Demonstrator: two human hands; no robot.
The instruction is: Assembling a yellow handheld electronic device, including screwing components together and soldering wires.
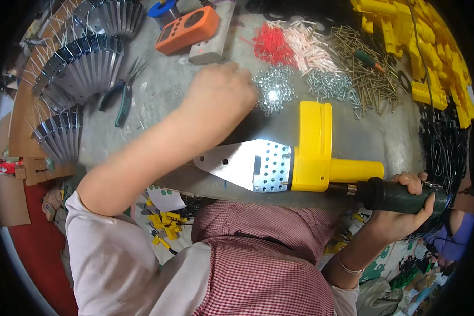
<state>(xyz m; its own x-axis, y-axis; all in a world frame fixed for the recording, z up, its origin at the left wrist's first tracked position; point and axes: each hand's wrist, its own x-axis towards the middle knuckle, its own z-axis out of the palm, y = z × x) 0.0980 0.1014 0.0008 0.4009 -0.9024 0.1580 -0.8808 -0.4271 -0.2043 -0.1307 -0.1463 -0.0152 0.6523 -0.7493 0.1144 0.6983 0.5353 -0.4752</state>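
Note:
My right hand [413,197] is wrapped round a dark green powered screwdriver [395,196] at the table's near right edge. The driver's tip points left, at the near side of a yellow plastic housing [313,152]. From that housing a pointed silver metal plate [253,164] with rows of holes reaches left. My left hand [224,87] is over the table with its fingers curled together, beside a pile of small shiny nuts [274,89]. What its fingers hold, if anything, is hidden.
Behind the nuts lie red sleeves [273,45], pale sleeves [310,48], short screws [332,88] and long brassy screws [371,73]. Yellow housings [432,52] heap at far right. An orange meter [187,30], green-handled pliers [122,100] and fanned metal plates [84,68] are at left.

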